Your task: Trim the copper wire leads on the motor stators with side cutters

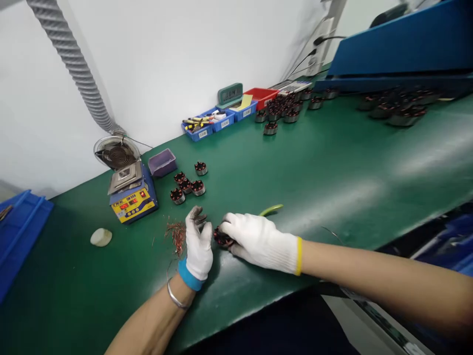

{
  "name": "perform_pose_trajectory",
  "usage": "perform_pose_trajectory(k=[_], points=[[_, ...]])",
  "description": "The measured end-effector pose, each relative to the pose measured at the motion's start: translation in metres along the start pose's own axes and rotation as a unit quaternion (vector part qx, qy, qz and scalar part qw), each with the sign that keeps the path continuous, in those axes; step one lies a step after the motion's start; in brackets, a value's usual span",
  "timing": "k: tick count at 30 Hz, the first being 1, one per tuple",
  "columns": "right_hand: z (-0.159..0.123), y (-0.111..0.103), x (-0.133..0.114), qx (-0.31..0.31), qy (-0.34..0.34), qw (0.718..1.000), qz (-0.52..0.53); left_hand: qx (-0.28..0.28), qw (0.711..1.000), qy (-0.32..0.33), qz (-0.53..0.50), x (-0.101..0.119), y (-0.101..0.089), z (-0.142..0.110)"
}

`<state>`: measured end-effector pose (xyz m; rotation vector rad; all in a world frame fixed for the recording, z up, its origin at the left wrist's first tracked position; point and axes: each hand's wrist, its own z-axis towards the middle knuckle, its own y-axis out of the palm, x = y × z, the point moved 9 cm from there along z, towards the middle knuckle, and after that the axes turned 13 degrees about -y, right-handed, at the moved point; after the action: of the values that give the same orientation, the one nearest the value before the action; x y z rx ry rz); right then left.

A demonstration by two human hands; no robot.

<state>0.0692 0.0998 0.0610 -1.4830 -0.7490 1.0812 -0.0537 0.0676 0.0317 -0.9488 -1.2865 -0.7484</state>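
Your white-gloved left hand [198, 245] is half-open and empty beside the loose copper-wire clippings [177, 235]. Right of them, your palm-down, white-gloved right hand [254, 239] grips a round, dark, copper-wound stator [222, 238], partly hidden.

A smooth white wall [166, 59] rises along the back edge of a glossy green tabletop [121, 276]; a grey corrugated flexible duct [70, 54] hangs before the wall, reaching down near that back edge, left of its middle; black plugs [318, 41] sit above the edge's right part; pale streaks of reflected light [340, 197] cross the tabletop's right half.
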Motion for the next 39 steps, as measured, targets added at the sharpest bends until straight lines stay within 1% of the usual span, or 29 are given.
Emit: perform_pose_trajectory(k=[1,2,4,5,7,9,10,11,12,13,14,15,16,17,18,19,21,22,23,25,26,28,31,33,35,36,37,38,39], points=[[-0.011,0.003,-0.004,0.020,-0.022,0.999,0.012,-0.010,1.000,-0.005,0.002,0.001,0.002,-0.001],[-0.021,0.006,-0.003,0.044,-0.036,0.998,0.021,-0.019,1.000,-0.012,0.008,0.001,0.003,-0.002],[-0.040,0.012,0.014,0.097,-0.032,0.994,0.025,-0.049,0.997,-0.032,0.059,0.000,0.012,-0.005],[-0.047,0.014,0.027,0.117,-0.015,0.993,0.019,-0.064,0.991,-0.042,0.107,0.000,0.018,-0.007],[-0.060,0.016,0.056,0.140,0.039,0.989,-0.005,-0.079,0.970,-0.051,0.223,0.000,0.027,-0.012],[-0.066,0.015,0.080,0.135,0.099,0.985,-0.031,-0.074,0.946,-0.039,0.313,0.004,0.030,-0.015],[-0.068,0.013,0.088,0.121,0.126,0.983,-0.046,-0.088,0.938,-0.019,0.336,0.008,0.032,-0.016],[-0.069,0.010,0.092,0.108,0.145,0.982,-0.061,-0.126,0.930,0.009,0.346,0.012,0.037,-0.019],[-0.068,0.006,0.093,0.102,0.150,0.981,-0.073,-0.182,0.918,0.045,0.349,0.017,0.043,-0.023],[-0.067,0.002,0.089,0.105,0.139,0.982,-0.078,-0.239,0.904,0.081,0.346,0.022,0.047,-0.028],[-0.065,-0.003,0.082,0.117,0.117,0.984,-0.073,-0.285,0.890,0.111,0.338,0.027,0.049,-0.034],[-0.063,-0.007,0.074,0.132,0.094,0.985,-0.054,-0.311,0.884,0.127,0.325,0.032,0.047,-0.037],[-0.063,-0.009,0.068,0.143,0.078,0.987,-0.018,-0.310,0.890,0.127,0.310,0.036,0.043,-0.036],[-0.062,-0.008,0.063,0.142,0.072,0.987,0.037,-0.285,0.904,0.112,0.298,0.040,0.037,-0.033],[-0.060,-0.003,0.059,0.126,0.078,0.983,0.106,-0.251,0.919,0.085,0.293,0.040,0.032,-0.029],[-0.059,0.005,0.057,0.101,0.093,0.974,0.181,-0.217,0.927,0.054,0.300,0.038,0.029,-0.027],[-0.055,0.018,0.050,0.053,0.124,0.944,0.301,-0.159,0.927,-0.004,0.341,0.029,0.030,-0.029],[-0.051,0.021,0.046,0.037,0.131,0.933,0.332,-0.140,0.921,-0.024,0.364,0.024,0.033,-0.032],[-0.047,0.023,0.043,0.025,0.134,0.929,0.344,-0.129,0.915,-0.035,0.382,0.019,0.038,-0.035],[-0.036,0.024,0.040,0.012,0.129,0.933,0.335,-0.119,0.909,-0.036,0.397,0.013,0.046,-0.039],[-0.032,0.025,0.039,0.009,0.122,0.935,0.332,-0.119,0.908,-0.027,0.400,0.011,0.049,-0.040],[-0.025,0.027,0.039,0.006,0.107,0.934,0.340,-0.139,0.905,0.004,0.403,0.010,0.052,-0.038],[-0.025,0.032,0.040,-0.017,0.097,0.936,0.338,-0.206,0.894,0.050,0.394,0.009,0.052,-0.032],[-0.029,0.035,0.042,-0.041,0.109,0.943,0.310,-0.270,0.882,0.073,0.380,0.008,0.051,-0.030],[-0.033,0.035,0.042,-0.047,0.130,0.951,0.276,-0.318,0.876,0.084,0.351,0.009,0.052,-0.031],[-0.035,0.035,0.041,-0.050,0.139,0.953,0.264,-0.321,0.881,0.081,0.338,0.010,0.052,-0.030],[-0.035,0.035,0.040,-0.052,0.144,0.955,0.255,-0.298,0.893,0.071,0.331,0.011,0.050,-0.028],[-0.035,0.035,0.038,-0.054,0.145,0.956,0.249,-0.248,0.908,0.054,0.333,0.012,0.046,-0.023],[-0.035,0.034,0.036,-0.055,0.141,0.958,0.244,-0.184,0.921,0.033,0.343,0.011,0.040,-0.019]])
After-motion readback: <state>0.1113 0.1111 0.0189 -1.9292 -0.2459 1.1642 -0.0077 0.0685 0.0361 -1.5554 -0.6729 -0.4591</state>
